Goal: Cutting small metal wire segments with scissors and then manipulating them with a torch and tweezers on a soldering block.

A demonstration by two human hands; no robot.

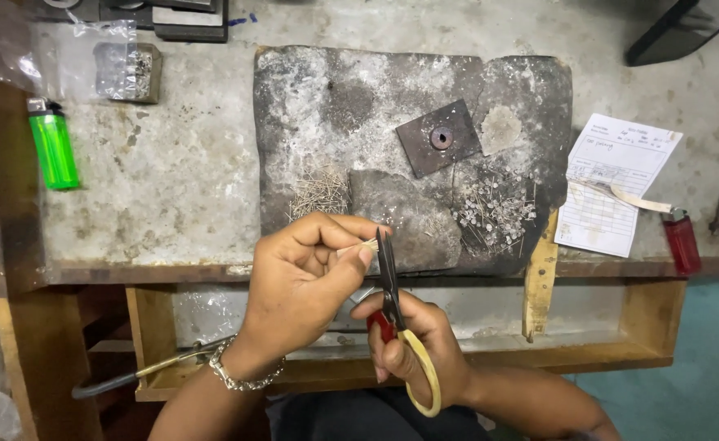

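My left hand pinches a thin pale metal strip between thumb and fingertips, just in front of the bench edge. My right hand grips small scissors with yellow and red handles, blades pointing up. The dark blades meet the tip of the strip. A chain bracelet sits on my left wrist. Behind the hands lies a scorched grey soldering slab, with a pile of fine wire pins and a scatter of small metal pieces on it.
A dark square plate with a round hole rests on the slab. A green lighter stands at left, a red lighter at right beside a paper slip. A wooden tray hangs under the bench; pliers stick out left.
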